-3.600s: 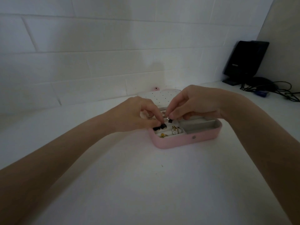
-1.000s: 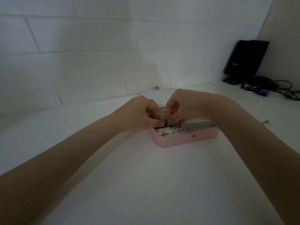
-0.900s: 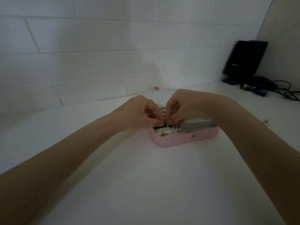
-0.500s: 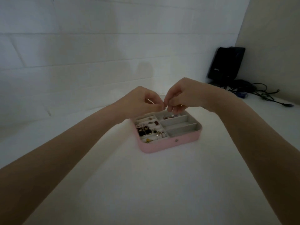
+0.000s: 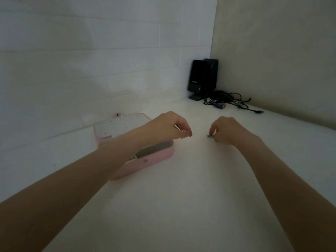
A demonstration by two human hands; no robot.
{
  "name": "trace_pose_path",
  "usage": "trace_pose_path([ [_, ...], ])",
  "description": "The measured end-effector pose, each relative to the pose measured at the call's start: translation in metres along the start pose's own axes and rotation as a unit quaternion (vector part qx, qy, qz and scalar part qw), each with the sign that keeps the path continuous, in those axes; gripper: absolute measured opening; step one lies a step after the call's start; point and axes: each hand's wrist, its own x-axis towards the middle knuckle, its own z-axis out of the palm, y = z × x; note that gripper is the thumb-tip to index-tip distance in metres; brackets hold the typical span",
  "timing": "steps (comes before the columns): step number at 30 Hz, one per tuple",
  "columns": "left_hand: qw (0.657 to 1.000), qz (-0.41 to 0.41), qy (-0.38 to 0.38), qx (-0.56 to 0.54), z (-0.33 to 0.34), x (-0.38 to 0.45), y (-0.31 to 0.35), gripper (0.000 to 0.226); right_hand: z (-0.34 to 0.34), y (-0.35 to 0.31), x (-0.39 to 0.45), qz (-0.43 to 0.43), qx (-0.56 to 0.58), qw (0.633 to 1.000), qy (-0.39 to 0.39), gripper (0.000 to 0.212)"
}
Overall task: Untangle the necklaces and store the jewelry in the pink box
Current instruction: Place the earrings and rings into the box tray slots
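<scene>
Now both hands have come away from the pink box and moved off to its right.

Half a second ago they were pinching together right above the open box; now they are apart over the white table. The left hand is curled with fingertips pinched, but what it holds is too small to tell. The right hand pinches a small jewelry piece on the table, likely next to go in. The box sits under the left forearm.

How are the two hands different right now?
The left hand hangs beside the open pink jewelry box; the right hand is farther from it. The right hand pinches a small dark jewelry piece; what the left hand's curled fingers hold is too small to tell. Both hover over the white table.
</scene>
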Motion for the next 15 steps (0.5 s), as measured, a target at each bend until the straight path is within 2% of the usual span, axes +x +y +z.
trace_pose_path([
  [3, 1.000, -0.002, 0.000, 0.003, 0.005, 0.001, 0.001, 0.014, 0.003, -0.003, 0.002, -0.015, 0.058, 0.998, 0.011, 0.019],
  [7, 1.000, -0.011, 0.028, -0.009, 0.003, -0.002, -0.007, 0.013, 0.002, -0.016, -0.002, -0.064, 0.163, 0.984, -0.032, 0.008],
  [12, 0.996, -0.030, 0.068, -0.044, -0.003, -0.011, -0.016, 0.023, 0.002, -0.028, -0.003, -0.085, 0.207, 0.973, -0.061, 0.006],
  [15, 0.994, -0.036, 0.091, -0.050, 0.000, -0.011, -0.015, 0.016, 0.001, -0.034, -0.006, -0.089, 0.275, 0.956, -0.040, 0.008],
])
